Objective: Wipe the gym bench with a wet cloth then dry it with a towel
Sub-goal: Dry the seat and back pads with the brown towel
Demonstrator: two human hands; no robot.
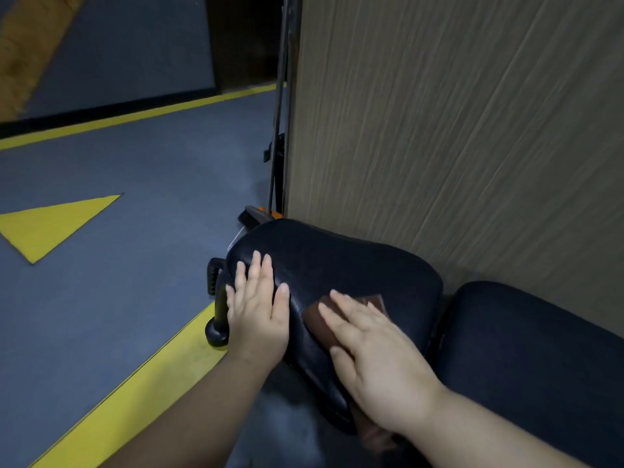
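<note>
Beside the wall panel [456,130]: the gym bench [398,282] stands close along it, on a blue floor [118,163] with yellow markings.
Seat pad [320,261]: dark and glossy, at the bench's end. A second pad [540,349] lies to its right across a narrow gap.
Left hand [258,319]: laid flat on the seat pad's left edge. Its fingers [256,275] are straight and released, grasping nothing. Judged to be steadying the pad.
Right hand [378,359]: flat on top of the cloth, its fingers [341,309] extended, pressing rather than clutching.
Cloth [315,322]: brown, on the near half of the seat pad under the right palm. A tail hangs over the near edge. Whether it is wet or dry cannot be told.
Step in hand: judged to be wiping the seat pad.
Procedure: keep palm pressure even. Make overlapping strokes from the wall-side rim toward the near edge. Shift the left hand so the strip beneath it gets covered. Gather the hanging tail to prevent dragging. The second pad and the gap between the pads also need wiping.
</note>
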